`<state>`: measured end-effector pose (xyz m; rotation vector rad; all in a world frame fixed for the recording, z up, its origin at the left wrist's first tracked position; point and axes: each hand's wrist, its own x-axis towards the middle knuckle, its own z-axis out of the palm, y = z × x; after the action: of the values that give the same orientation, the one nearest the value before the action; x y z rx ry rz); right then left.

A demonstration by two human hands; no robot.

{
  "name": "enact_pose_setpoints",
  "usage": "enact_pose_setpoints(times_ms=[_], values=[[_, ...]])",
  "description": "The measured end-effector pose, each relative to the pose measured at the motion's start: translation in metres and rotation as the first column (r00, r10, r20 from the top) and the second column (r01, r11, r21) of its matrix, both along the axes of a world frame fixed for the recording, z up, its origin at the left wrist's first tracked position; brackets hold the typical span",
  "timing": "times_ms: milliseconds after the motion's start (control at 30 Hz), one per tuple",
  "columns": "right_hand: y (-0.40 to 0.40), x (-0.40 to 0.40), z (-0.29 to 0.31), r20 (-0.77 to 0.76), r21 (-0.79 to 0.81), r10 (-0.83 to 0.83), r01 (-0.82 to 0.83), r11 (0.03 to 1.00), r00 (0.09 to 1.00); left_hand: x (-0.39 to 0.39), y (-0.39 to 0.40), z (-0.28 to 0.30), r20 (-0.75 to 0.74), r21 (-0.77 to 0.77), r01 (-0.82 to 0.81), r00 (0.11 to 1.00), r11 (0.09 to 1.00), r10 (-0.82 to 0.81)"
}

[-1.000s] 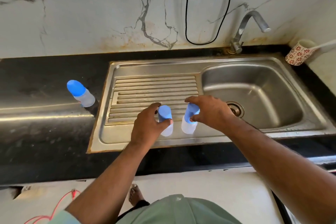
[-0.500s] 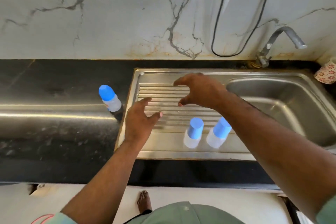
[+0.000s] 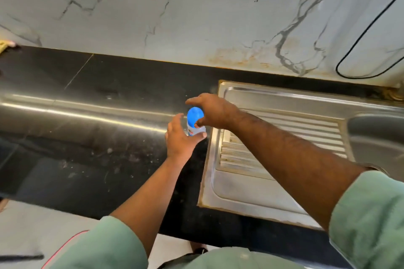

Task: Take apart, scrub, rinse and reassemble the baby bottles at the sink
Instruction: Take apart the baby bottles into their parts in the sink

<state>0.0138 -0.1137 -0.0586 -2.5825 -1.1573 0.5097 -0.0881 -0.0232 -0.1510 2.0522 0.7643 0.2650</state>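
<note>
Bottle (image 3: 195, 123) stands on our worktop (image 3: 91, 155) between both hands; our left hand (image 3: 181, 140) cups its clear body, our right hand (image 3: 211, 111) hovers spread over the blue cap. Looks light, slick; grip the body.

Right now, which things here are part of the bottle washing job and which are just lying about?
Part of the job:
baby bottle with blue cap on the black counter
left hand around its body
right hand over its cap
steel sink with ribbed drainboard

Just lying about:
black cable on the marble wall
yellow thing at far left
</note>
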Motion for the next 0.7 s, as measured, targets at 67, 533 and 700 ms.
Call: enact_pose_setpoints(times_ms=[67, 533, 700], values=[[0.002, 0.003, -0.005, -0.023, -0.024, -0.001, 0.000, 1.000, 1.000, 0.006, 0.000, -0.004, 0.016, -0.036, 0.035, 0.999, 0.999, -0.034], [-0.202, -0.012, 0.117, -0.055, 0.374, -0.367, 0.360, 0.855, 0.929, 0.048, -0.161, 0.103, 0.484, 0.024, 0.287, 0.834, 0.958, -0.263], [-0.346, -0.039, 0.163, 0.033, 0.455, -0.498, 0.431, 0.779, 0.866, 0.052, -0.309, 0.153, 0.578, 0.098, 0.338, 0.746, 0.936, -0.330]])
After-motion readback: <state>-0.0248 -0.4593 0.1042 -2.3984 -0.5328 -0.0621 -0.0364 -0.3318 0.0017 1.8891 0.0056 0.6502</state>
